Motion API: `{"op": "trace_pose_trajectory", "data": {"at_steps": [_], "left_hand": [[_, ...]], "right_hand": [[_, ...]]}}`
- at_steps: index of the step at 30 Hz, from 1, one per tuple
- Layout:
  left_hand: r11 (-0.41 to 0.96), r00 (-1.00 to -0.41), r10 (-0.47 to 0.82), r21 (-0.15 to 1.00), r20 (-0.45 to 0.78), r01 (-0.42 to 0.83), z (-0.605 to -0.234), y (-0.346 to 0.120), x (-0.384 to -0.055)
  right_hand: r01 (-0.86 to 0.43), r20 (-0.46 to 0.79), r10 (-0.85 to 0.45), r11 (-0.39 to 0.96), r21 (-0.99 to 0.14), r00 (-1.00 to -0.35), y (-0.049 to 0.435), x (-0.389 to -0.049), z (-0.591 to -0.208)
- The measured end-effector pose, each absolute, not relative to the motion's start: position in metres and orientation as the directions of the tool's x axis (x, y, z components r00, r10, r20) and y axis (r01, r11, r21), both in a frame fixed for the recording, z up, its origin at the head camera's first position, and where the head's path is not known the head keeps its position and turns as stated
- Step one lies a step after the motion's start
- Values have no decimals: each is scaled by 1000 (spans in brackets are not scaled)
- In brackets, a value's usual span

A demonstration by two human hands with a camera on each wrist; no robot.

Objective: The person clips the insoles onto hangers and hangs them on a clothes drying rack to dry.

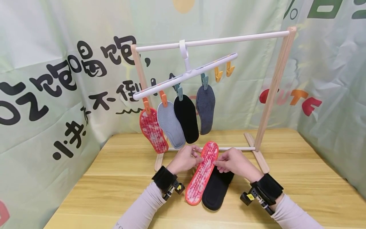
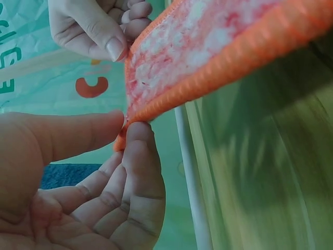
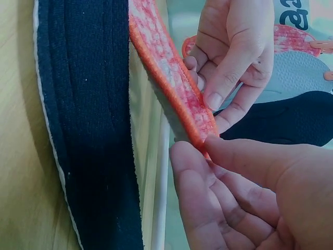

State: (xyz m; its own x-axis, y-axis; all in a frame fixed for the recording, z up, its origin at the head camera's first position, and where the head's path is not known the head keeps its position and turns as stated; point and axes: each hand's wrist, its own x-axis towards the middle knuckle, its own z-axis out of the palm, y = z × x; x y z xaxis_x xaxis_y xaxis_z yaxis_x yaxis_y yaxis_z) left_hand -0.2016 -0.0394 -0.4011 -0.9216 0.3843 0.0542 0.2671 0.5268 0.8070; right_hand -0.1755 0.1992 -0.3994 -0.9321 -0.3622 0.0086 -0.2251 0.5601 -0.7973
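Observation:
A red-and-white fuzzy insole [image 1: 201,181] with an orange stitched edge slants up off the table in the head view. Its left edge is pinched by my left hand [image 1: 186,158], thumb and forefinger meeting on the rim in the left wrist view. On the opposite edge, my right hand [image 1: 235,163] pinches the same insole between thumb and forefinger, clearest in the right wrist view. Beside and partly under it lies a black insole [image 1: 218,191], its upper part behind my right hand.
Behind my hands, a white hanger [image 1: 187,75] hangs from a wooden-legged rack [image 1: 273,89]. Clipped to it are red [image 1: 153,131], light grey [image 1: 171,124], black [image 1: 186,119] and dark grey [image 1: 206,109] insoles. Two yellow clips [image 1: 218,76] at its right end hold nothing.

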Motion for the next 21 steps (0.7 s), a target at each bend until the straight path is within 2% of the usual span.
{"op": "trace_pose_trajectory", "data": {"at_steps": [21], "left_hand": [[497,-927,367,825,83,270,-400,-39,-201]], "right_hand": [[-202,26,-305,562,-802,-952,197,-176,-397]]}}
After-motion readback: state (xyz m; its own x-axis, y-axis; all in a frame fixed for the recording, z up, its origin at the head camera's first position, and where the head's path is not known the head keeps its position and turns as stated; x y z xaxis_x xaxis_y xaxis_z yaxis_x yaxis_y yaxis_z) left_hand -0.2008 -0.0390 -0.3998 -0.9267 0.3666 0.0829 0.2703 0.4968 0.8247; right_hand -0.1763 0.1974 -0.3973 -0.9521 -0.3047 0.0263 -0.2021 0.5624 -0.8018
